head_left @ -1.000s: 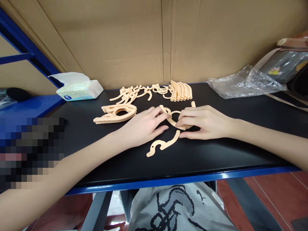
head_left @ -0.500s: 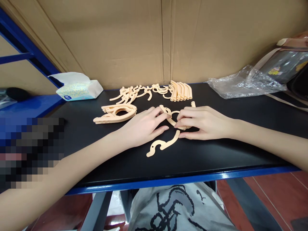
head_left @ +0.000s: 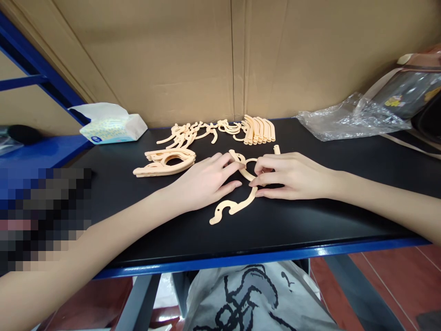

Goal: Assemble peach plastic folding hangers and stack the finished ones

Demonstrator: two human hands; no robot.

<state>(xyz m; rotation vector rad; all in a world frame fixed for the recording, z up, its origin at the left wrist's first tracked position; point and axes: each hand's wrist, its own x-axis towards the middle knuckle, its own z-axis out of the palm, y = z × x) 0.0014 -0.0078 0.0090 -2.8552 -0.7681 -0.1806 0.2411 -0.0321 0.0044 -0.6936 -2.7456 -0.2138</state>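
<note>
Between your two hands, on the black table, lies the hanger, a pale, looped piece partly covered by your fingers. Your left hand is partly open: its fingertips rest on the hanger's left side, while the thumb stands apart from the forefinger, near the tabletop. Your right hand reaches over the hanger's right side, its forefinger and thumb at the upper end of the hook; you cannot tell from this view whether they grip it. The hook lies nearer to you than the hanger, its curled, holed end pointing to your left. Beyond your left hand is a stack of folded pieces. Farther back, near the cardboard, note the loose hooks and, to their right, the arms, set side by side. A tissue box stands at the back left; a crumpled clear bag lies at the back right.
</note>
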